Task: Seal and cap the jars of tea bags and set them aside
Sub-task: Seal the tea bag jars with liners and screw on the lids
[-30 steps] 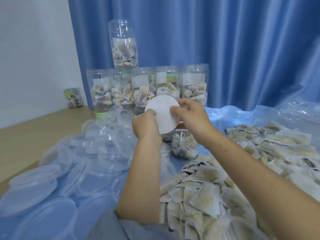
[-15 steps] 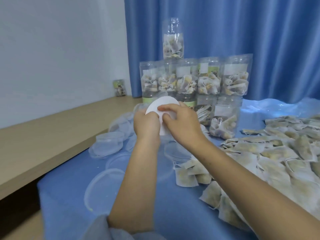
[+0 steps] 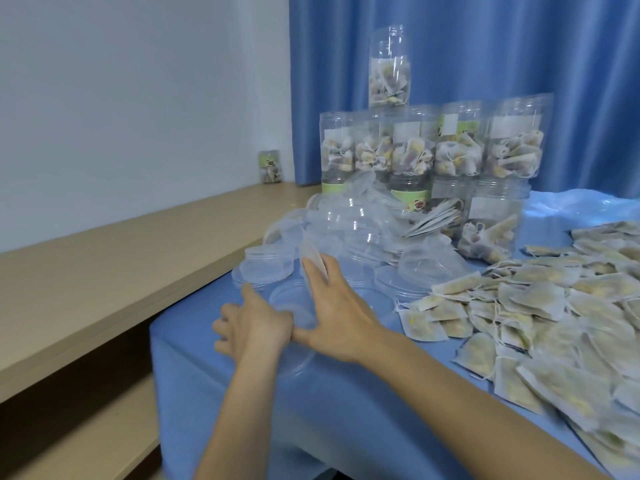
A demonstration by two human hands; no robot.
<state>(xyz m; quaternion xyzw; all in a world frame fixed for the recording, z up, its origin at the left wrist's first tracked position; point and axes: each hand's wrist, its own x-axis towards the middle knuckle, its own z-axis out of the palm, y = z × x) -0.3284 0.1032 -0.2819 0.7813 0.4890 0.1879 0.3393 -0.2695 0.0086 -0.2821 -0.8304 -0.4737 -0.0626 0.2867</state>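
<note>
My right hand (image 3: 334, 318) pinches a white seal disc (image 3: 312, 258), seen edge-on, between its raised fingers, while its palm lies low over a clear lid (image 3: 298, 358) near the table's front left corner. My left hand (image 3: 252, 327) is beside it with fingers curled at that lid's left edge; the grip is blurred. Behind them, filled jars of tea bags (image 3: 450, 154) are stacked in two rows with one jar (image 3: 389, 81) on top. A further filled jar (image 3: 491, 223) stands at the stack's front right.
A heap of clear lids (image 3: 353, 230) lies between my hands and the jars. Loose tea bags (image 3: 554, 323) cover the right of the blue-clothed table (image 3: 311, 417). A wooden ledge (image 3: 104, 271) runs along the left with a small jar (image 3: 270, 167) at its far end.
Both hands dropped from chest height to the table's front left. The white disc, held flat between both hands before, is now only in my right fingers. The view swung left.
</note>
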